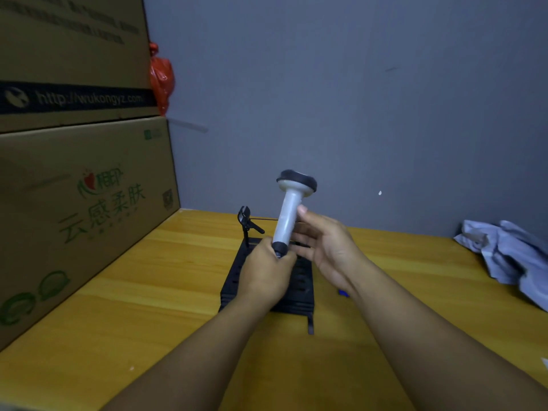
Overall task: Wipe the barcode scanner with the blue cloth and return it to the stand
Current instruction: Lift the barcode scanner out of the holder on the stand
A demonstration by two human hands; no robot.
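The barcode scanner (289, 212) is light grey with a black head and black base end. It stands upright in the air above the black stand (299, 287). My left hand (267, 269) grips the scanner's lower end. My right hand (323, 247) is beside the handle, fingers spread, the thumb touching the handle's right side. The stand's thin black neck and clip (246, 222) rise at the stand's far left corner. The blue cloth (504, 256) lies crumpled at the table's right edge, away from both hands.
Two stacked cardboard boxes (80, 203) wall off the left side of the wooden table (148, 307). A red plastic bag (161, 75) hangs behind them. A grey wall closes the back. A small blue object (343, 292) peeks out under my right wrist.
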